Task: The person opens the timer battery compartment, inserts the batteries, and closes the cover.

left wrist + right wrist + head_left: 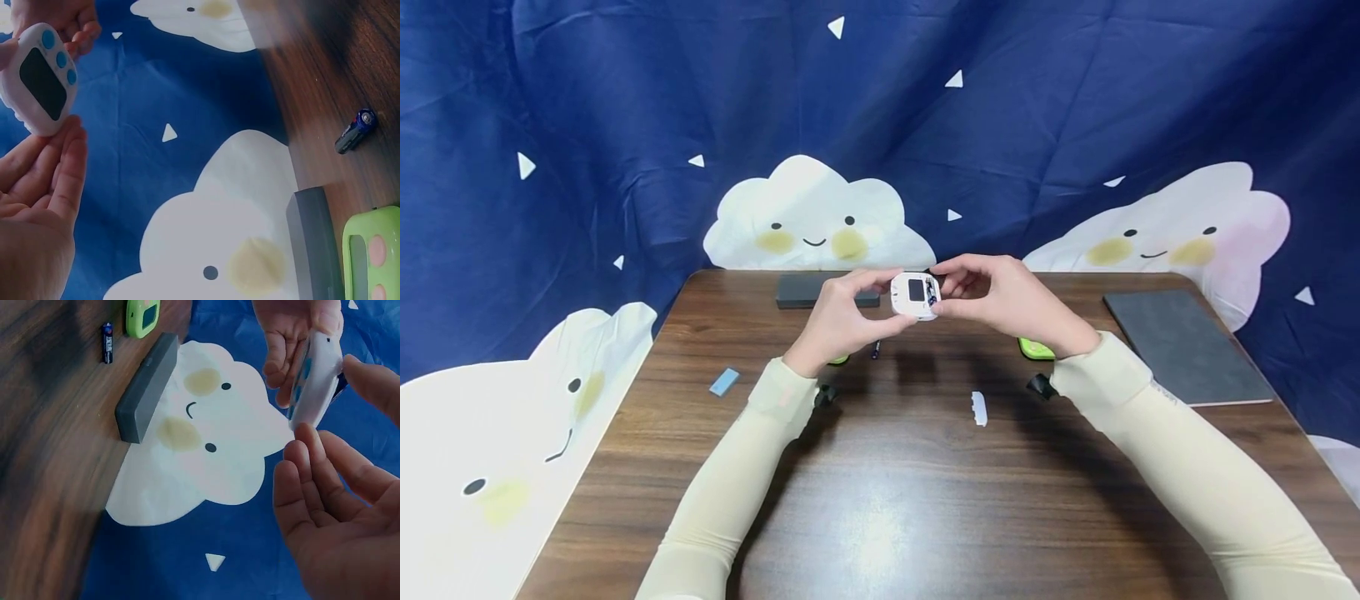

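Found grip on white timer (916, 294) shared between both hands: left hand (838, 317) pinching its left edge, right hand (1007, 296) pinching its right edge, fingers (306, 487) and thumb closed narrowly about the casing. Observed timer held in the air over the far middle of the counter (880, 500), clear of the surface, dark screen and blue buttons turned toward the person. Could not inspect its back in any view.

Recorded on the counter:
- one battery (356, 130), loose, lying on its side beside a green timer (369, 256);
- one small white moulded piece (978, 408), lying alone nearer the person, well apart from the white timer; judged a possible detached cover, not confirmed;
- a second green item (1035, 348), partly hidden behind the right wrist;
- a dark grey block (805, 290) at the far edge;
- a grey flat pad (1183, 342) at the right side;
- a small blue strip (724, 382) at the left.

Judged the work as mid-course: white timer lifted and under handling, white piece not yet fitted to anything, battery not yet picked up.

Noted no tray, box or bin. Noted the only likely holder as the white timer's battery bay; could not tell whether filled or vacant.
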Tool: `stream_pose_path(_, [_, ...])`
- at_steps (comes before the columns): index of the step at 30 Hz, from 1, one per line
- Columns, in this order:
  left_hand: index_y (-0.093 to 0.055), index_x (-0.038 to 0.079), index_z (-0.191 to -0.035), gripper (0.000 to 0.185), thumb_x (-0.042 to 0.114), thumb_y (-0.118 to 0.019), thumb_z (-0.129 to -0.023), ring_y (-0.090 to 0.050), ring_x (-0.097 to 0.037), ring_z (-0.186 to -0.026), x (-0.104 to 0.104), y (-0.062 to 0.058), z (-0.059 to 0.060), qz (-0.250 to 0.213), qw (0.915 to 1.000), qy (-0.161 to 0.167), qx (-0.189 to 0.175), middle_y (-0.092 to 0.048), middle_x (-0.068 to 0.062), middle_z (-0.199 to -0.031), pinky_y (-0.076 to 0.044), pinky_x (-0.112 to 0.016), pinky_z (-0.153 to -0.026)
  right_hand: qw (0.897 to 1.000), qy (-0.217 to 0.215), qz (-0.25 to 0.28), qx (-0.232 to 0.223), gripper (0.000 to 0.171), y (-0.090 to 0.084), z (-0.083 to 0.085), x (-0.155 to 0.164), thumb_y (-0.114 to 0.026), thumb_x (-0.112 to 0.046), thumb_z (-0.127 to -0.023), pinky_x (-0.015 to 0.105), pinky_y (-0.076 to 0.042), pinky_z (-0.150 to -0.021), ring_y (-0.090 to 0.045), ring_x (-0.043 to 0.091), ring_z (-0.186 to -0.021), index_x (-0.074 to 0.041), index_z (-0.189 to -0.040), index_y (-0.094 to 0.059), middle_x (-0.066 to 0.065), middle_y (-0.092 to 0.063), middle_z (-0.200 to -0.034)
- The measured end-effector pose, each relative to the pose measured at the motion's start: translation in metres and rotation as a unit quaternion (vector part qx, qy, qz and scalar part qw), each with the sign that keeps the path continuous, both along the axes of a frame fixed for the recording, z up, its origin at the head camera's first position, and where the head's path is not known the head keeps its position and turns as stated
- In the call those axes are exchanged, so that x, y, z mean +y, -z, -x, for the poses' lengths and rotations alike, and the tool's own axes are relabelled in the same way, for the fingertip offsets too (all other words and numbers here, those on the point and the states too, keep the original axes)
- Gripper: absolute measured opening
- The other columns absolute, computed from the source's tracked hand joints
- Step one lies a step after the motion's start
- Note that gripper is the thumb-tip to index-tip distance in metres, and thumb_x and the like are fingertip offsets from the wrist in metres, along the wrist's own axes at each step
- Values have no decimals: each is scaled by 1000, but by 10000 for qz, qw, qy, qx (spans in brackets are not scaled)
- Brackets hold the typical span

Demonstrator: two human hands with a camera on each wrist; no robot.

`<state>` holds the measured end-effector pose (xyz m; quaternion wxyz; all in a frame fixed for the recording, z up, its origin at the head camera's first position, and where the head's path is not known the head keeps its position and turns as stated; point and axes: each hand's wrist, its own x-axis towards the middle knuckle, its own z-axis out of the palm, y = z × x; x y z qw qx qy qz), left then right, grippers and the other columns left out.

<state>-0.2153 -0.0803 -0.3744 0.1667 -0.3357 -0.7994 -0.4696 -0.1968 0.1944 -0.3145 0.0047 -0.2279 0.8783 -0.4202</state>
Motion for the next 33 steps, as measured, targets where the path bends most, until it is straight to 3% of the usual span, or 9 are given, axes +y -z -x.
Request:
stream_pose_path(5, [-81,9,-134,56,23,-100,-83,-77,-24,-111,1,-2,-1,-126,9998,103,-74,-84,-6,-126,-64,-34,-99,9949,-17,685,-747,50,8,3,5,-88,-21,-99,17,-59,-86,-75,10,-96,-9,-145,-74,5,-83,-110])
stream_pose_path(10, [-80,7,-136,58,21,-100,-83,-78,-29,-112,1,-2,-2,-149,9998,118,-90,-84,-7,-127,-64,-35,-99,9861,-78,1139,-1209,46,14,4,4,-87,-22,-100,19,-62,-92,-78,9,-103,-10,-143,-75,3,-85,-113])
stream_pose_path(33, [-80,10,-136,62,24,-103,-80,-75,-18,-107,2,3,-1,-5,10000,19,-95,-84,-4,-122,-63,-33,-96,9749,42,1535,-1612,40,13,6,-6,-82,-4,-96,22,-63,-88,-73,10,-95,4,-133,-70,3,-79,-106])
